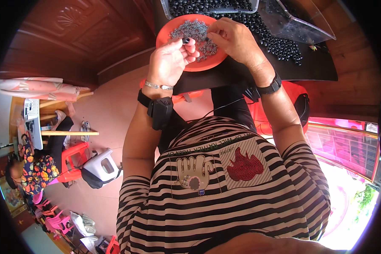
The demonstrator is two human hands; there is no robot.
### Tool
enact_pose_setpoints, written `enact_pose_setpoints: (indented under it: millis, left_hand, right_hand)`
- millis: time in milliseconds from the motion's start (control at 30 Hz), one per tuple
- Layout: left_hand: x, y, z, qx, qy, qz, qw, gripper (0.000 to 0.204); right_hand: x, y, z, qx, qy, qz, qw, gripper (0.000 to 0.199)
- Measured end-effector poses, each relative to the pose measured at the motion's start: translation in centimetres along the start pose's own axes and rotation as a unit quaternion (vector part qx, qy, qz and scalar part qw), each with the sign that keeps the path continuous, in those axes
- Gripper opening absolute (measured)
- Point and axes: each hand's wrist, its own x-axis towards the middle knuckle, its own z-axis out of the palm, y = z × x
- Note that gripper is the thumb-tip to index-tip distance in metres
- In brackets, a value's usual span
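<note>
My left hand (168, 62), palm turned up, pinches a small round black piece (186, 40) with a hole between thumb and forefinger. Its other fingers curl loosely. Under both hands lies a round orange plate (161, 41), holding many small shiny metal pieces (184, 30) that look like screws. My right hand (236, 42) reaches over the plate's right side, thumb and forefinger brought together. Whatever sits between those fingertips is too small to make out. Loose black pieces (279, 45) of the same round kind are spread on the dark table to the right.
A clear plastic box (168, 7) of black pieces stands behind the plate. Another clear container (300, 25) sits tilted at the back right. The dark tabletop (321, 70) ends near my forearms. Far left, another person (38, 169) sits near a red stool (74, 158).
</note>
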Motion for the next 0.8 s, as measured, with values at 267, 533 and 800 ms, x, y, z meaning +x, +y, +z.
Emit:
enact_pose_setpoints:
  millis: [267,533,800]
  left_hand:
    - [-0.5,-0.4,1.3,0.017,-0.007,0.019,1.0,0.022]
    - [-1.7,1.2,1.3,0.141,0.026,0.14,0.98,0.025]
    - [-4.6,1.4,-1.6,0.022,0.04,0.146,0.988,0.023]
  right_hand:
    - [0.8,-3.6,0.0,0.09,-0.022,-0.12,0.988,0.018]
    - [3.3,-6.9,-2.1,0.034,-0.027,-0.272,0.961,0.021]
    - [2.6,-3.0,1.2,-0.038,-0.136,-0.112,0.984,0.016]
